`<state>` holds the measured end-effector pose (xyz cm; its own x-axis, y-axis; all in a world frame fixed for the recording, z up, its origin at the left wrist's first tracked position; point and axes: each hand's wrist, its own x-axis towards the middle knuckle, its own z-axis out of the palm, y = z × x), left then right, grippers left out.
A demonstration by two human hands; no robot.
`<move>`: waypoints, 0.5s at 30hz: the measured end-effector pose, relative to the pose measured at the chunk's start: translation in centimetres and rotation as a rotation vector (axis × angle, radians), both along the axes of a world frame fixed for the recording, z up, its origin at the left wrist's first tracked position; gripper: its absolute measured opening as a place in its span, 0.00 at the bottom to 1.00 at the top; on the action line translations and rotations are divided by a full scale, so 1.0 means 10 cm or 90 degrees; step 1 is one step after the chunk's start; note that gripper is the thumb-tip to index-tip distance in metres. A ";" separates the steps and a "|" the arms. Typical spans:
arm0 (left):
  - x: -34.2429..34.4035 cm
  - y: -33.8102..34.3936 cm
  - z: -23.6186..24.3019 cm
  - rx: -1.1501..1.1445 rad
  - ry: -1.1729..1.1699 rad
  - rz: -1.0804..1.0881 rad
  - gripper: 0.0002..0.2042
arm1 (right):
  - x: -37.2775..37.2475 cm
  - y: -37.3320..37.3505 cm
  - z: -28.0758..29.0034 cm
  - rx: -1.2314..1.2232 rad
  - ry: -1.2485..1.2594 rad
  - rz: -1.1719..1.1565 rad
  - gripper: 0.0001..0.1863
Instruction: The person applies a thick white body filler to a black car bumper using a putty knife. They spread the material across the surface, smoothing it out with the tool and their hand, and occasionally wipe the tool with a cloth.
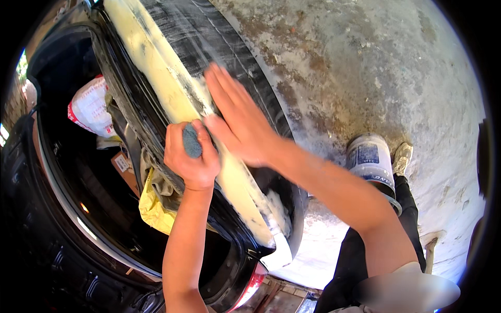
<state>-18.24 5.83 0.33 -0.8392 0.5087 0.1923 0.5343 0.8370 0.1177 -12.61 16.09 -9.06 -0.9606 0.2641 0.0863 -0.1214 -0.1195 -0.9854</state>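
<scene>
My left hand (189,164) is closed around a grey-green sanding pad (192,141), at the inner side of a long cream filler strip (156,78). That strip runs along the rear edge of a black car (180,23) whose boot stands open. With its fingers stretched out, my right hand (242,122) lies flat over the outer side of the strip, slightly blurred. Its thumb is close to the left hand. Pale dust and scuffed dark patches show on the car panel around it.
Inside the open boot (68,172) lie a white and red bag (93,107), a yellow bag (156,203) and a brown box (124,169). A bucket (369,156) stands on the stained concrete floor (334,68), beside my shoe (402,158). A red tail light (250,287) sits at the near corner.
</scene>
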 end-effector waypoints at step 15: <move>0.01 0.02 0.00 0.000 0.000 -0.021 0.05 | -0.08 -0.03 -0.06 -0.006 -0.055 0.006 0.43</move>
